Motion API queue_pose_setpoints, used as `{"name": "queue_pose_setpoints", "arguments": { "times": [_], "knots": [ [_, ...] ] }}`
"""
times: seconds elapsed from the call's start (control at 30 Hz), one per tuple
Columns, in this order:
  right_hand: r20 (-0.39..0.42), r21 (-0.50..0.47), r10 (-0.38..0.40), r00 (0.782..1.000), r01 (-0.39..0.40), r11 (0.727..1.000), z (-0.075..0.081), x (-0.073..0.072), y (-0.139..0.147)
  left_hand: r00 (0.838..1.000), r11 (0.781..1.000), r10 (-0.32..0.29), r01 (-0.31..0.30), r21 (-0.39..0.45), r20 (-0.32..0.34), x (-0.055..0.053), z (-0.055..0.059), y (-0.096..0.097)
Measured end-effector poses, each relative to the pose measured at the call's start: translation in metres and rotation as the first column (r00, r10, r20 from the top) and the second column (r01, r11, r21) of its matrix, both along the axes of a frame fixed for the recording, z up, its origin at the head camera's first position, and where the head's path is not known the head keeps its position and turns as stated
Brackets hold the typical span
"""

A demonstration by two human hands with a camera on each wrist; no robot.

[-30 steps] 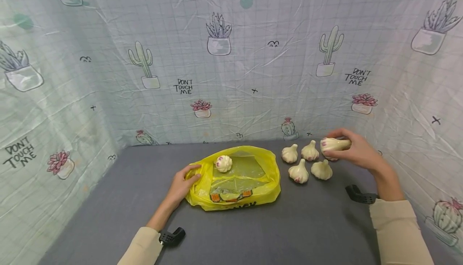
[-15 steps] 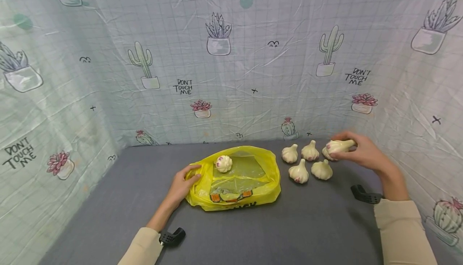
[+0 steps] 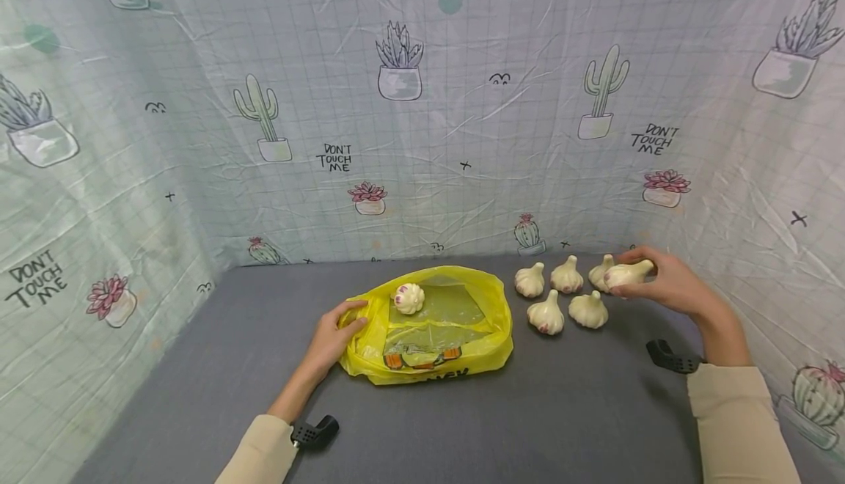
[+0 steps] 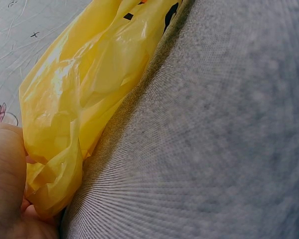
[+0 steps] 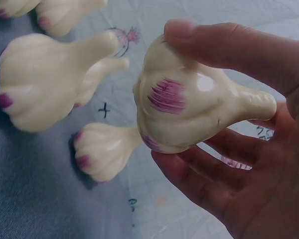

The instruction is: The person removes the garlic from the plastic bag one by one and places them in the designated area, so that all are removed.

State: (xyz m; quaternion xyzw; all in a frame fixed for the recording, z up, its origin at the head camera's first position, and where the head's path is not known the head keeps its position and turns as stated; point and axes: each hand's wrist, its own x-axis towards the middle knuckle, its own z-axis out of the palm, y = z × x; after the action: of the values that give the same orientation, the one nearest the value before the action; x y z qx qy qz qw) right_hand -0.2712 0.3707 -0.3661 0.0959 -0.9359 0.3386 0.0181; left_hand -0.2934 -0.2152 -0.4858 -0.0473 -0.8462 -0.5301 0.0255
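My right hand [image 3: 667, 286] holds a garlic bulb [image 3: 628, 274] by its sides, thumb and fingers around it. In the right wrist view that garlic bulb [image 5: 184, 99] is cream with purple streaks, its stem towards my palm. Several more garlic bulbs [image 3: 545, 314] stand upright on the table to its left; one garlic bulb [image 3: 601, 274] is partly covered by the held one. My left hand [image 3: 330, 337] grips the left edge of a yellow plastic bag [image 3: 494, 356], which lies with its mouth spread upward. One garlic bulb [image 3: 408, 298] sits inside, at the bag's back left.
A grey cloth-covered table [image 3: 502, 433] lies under everything. Behind and at both sides hangs a pale curtain [image 3: 422, 198] printed with potted cacti. A black wrist mount [image 3: 315, 433] is on my left wrist; another wrist mount [image 3: 673, 358] is on my right.
My right hand has moved a little to the right with its garlic bulb, uncovering more of the standing bulb behind it. The left hand and the bag have stayed in place.
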Motion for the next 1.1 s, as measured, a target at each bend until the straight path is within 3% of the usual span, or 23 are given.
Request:
{"name": "queue_pose_setpoints", "arguments": {
  "times": [0.37, 1.1],
  "knots": [
    [0.08, 0.026, -0.015, 0.997, 0.013, 1.0, -0.018, -0.007, 0.015, 1.0, 1.0, -0.016, 0.015, -0.008, -0.011, 0.002, 0.001, 0.0],
    [0.082, -0.021, 0.033, 0.996, -0.031, 0.999, -0.053, -0.017, 0.026, 1.0, 1.0, -0.019, 0.019, -0.007, -0.01, 0.002, 0.001, 0.0]
  ]
}}
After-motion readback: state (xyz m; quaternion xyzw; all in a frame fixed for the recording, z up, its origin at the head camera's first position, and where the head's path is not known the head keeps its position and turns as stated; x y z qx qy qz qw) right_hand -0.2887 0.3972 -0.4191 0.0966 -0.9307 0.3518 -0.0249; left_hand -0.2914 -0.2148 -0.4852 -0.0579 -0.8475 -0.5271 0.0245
